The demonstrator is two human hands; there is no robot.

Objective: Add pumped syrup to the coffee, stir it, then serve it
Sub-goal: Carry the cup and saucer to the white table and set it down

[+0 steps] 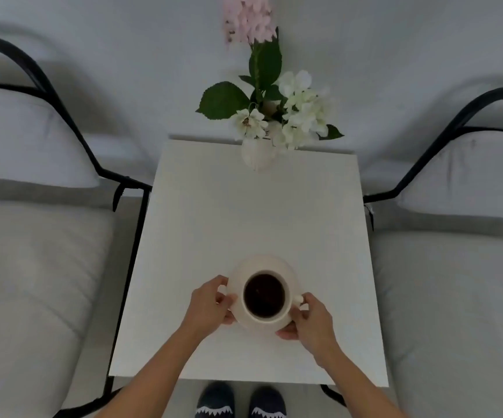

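A cream cup (286, 309) full of dark coffee (264, 295) stands on a cream saucer (263, 263) near the front of a small white table (256, 212). My left hand (209, 303) grips the saucer's left rim with thumb on top. On the right, my right hand (312, 319) holds the saucer's rim, just beside the cup's handle (297, 298). Whether the saucer rests on the table or hovers just above it, I cannot tell. No syrup pump or spoon is in view.
A white vase (257, 153) with white and pink flowers stands at the table's far edge. Black-framed chairs with pale cushions flank the table: left chair (33, 236), right chair (455, 251). My slippers (241, 401) show below the front edge.
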